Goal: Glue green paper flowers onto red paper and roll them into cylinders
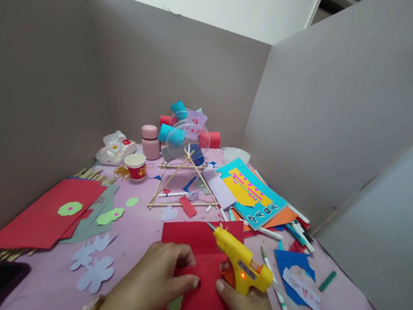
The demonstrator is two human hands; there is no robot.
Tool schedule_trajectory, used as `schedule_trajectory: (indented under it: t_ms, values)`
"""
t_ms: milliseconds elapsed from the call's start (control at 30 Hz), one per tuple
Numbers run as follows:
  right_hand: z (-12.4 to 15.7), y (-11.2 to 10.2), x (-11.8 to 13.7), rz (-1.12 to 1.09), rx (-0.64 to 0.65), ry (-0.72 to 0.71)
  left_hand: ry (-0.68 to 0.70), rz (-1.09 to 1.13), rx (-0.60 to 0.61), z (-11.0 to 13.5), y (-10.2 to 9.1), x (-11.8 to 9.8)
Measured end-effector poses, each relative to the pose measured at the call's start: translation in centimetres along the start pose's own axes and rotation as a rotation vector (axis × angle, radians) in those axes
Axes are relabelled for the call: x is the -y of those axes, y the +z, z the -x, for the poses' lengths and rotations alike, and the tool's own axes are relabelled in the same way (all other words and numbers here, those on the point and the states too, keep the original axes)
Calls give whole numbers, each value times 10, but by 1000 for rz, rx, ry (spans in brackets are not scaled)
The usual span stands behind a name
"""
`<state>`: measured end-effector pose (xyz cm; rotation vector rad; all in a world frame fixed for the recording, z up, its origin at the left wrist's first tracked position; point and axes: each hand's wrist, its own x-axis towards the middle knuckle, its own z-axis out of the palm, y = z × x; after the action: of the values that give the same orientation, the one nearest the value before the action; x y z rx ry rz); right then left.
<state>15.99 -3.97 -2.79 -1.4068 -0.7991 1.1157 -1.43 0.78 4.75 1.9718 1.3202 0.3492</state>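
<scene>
My left hand (156, 279) rests on a folded red paper sheet (198, 244) at the near edge of the pink table, with its fingers curled and its thumb pressing the fold. My right hand (250, 308) grips a yellow hot glue gun (241, 268). The gun's nozzle points up and left over the red sheet, and a small orange light glows on its side. The right thumb also touches the red paper beside the left thumb.
A stick-and-cup wheel model (186, 138) stands mid-table. Red sheets with green flowers (51, 213) lie at left, with pale paper flowers (95, 271) near them. A red cup (136, 166), pink bottle (151, 142), colourful card stack (251, 196), markers (299, 230) and blue scraps (293, 263) surround them. Grey partition walls (342, 114) enclose the table.
</scene>
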Motion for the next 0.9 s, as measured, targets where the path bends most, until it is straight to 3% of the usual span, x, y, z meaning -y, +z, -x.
schedule_trajectory:
  t_ms: [133,333,667,900]
  values:
    - [-1,-3,-3,-17,-7,17,-51,263,86,-6,8,10]
    - [-2,-5,-4,-40,37,46,-5,241,123,-4,9,15]
    - [-3,-1,-11,-176,85,101,-1,245,7,0,10,19]
    - [-5,-2,-16,-229,114,144,-98,490,-68,-8,5,29]
